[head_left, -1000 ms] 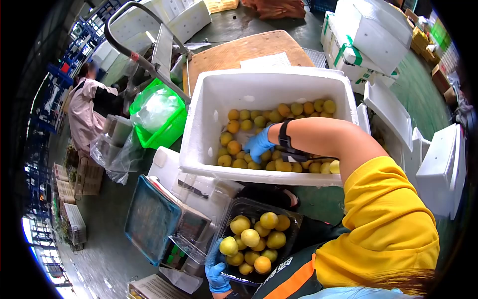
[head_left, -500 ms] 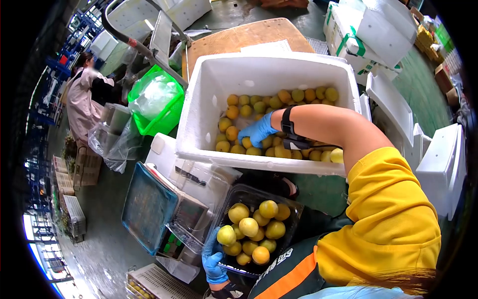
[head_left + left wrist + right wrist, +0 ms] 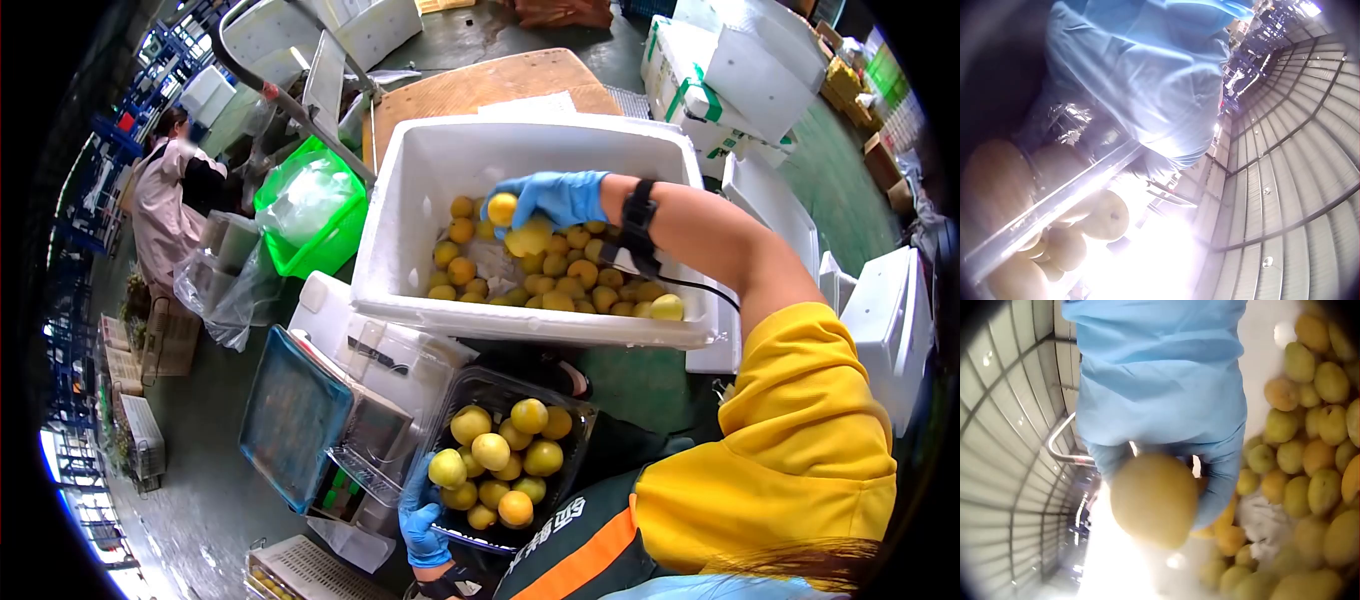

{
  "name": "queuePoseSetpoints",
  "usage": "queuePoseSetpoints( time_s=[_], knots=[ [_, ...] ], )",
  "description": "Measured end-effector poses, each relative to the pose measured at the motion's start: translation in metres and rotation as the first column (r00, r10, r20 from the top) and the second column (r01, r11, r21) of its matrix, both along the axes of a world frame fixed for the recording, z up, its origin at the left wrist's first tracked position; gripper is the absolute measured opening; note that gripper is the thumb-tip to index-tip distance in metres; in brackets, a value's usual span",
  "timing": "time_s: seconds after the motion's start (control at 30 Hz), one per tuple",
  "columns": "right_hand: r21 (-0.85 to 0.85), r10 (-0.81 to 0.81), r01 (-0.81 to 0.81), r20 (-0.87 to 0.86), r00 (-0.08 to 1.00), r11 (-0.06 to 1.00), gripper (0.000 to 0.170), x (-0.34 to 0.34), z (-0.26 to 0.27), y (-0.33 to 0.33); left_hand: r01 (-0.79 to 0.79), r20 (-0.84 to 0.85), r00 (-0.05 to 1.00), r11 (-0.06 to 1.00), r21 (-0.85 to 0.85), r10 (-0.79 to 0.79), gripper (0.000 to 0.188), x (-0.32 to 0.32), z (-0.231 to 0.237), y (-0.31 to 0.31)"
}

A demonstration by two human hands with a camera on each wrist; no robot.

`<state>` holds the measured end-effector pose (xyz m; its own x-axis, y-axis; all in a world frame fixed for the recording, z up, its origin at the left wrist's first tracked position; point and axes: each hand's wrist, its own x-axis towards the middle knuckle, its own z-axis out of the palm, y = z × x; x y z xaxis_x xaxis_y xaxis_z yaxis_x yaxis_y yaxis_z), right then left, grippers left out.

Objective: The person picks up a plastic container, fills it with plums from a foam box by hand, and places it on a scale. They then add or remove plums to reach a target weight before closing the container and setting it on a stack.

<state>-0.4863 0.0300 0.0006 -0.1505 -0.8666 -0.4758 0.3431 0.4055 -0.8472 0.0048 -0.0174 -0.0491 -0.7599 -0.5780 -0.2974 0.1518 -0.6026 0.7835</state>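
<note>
Blue gloves cover both hands. Inside the white foam box (image 3: pixel 540 325), my right hand (image 3: pixel 562 197) grips yellow plums, raised above the layer of others. One held plum (image 3: pixel 502 208) shows at the fingertips, another (image 3: pixel 528 240) below the palm. The right wrist view has a plum (image 3: pixel 1154 500) large between thumb and fingers. At the lower middle, my left hand (image 3: pixel 424 525) holds a dark plastic punnet (image 3: pixel 572 465) by its left corner, against the lap. Several plums (image 3: pixel 490 452) are heaped in it. In the left wrist view, the punnet's clear edge (image 3: pixel 1054 215) crosses in front of the fruit.
A green basket (image 3: pixel 320 245) with plastic bags stands left of the foam box. Below it sit a blue-rimmed tray (image 3: pixel 295 420) and a stack of clear punnets. Foam boxes (image 3: pixel 725 90) and lids (image 3: pixel 885 330) stand right. Another person (image 3: pixel 170 200) is at far left.
My right hand has come up from among the plums in the foam box, now with plums in its grasp. The left hand keeps its hold on the punnet.
</note>
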Motion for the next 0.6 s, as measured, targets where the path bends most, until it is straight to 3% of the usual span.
queuePoseSetpoints(
  time_s=[0.03,0.1,0.17,0.23,0.37,0.43,0.5,0.57,0.6],
  knots=[
    [-0.152,-0.038,0.072,0.213,0.976,0.986,0.046,-0.001,0.004,0.005,-0.003,-0.008,1.000,1.000,-0.006,0.003,0.077,-0.001,0.001,0.000],
    [-0.256,-0.063,0.169,0.376,0.924,0.952,0.046,0.006,0.029,0.024,0.009,-0.004,1.000,1.000,-0.013,-0.009,0.078,-0.003,0.002,0.000],
    [-0.347,0.016,0.165,0.464,0.886,0.923,0.052,0.019,0.041,0.041,0.022,0.004,1.000,0.999,-0.037,-0.022,0.078,-0.002,-0.002,-0.002],
    [-0.400,0.044,0.244,0.590,0.806,0.884,0.055,0.055,0.054,0.056,0.018,-0.024,1.000,0.999,0.041,-0.017,0.077,-0.005,0.005,0.002],
    [-0.368,0.011,0.324,0.674,0.738,0.872,0.055,0.133,0.064,0.074,0.082,0.080,0.994,0.992,-0.094,-0.074,0.072,-0.001,0.023,0.004],
    [-0.305,-0.014,0.345,0.731,0.682,0.887,0.054,0.166,0.057,0.079,0.086,0.124,0.989,0.995,-0.055,-0.078,0.072,0.013,0.017,0.008],
    [-0.233,0.003,0.327,0.819,0.574,0.916,0.057,0.192,0.047,0.082,0.103,0.251,0.966,0.983,-0.152,-0.063,0.068,0.025,0.016,0.009],
    [-0.168,0.002,0.263,0.846,0.533,0.950,0.053,0.207,0.031,0.081,-0.111,0.218,0.972,0.989,0.100,0.087,0.066,0.018,0.027,0.023],
    [-0.125,-0.012,0.258,0.882,0.470,0.958,0.052,0.215,0.026,0.081,-0.219,0.253,0.947,0.973,0.067,0.196,0.064,0.009,0.042,0.032]
  ],
)
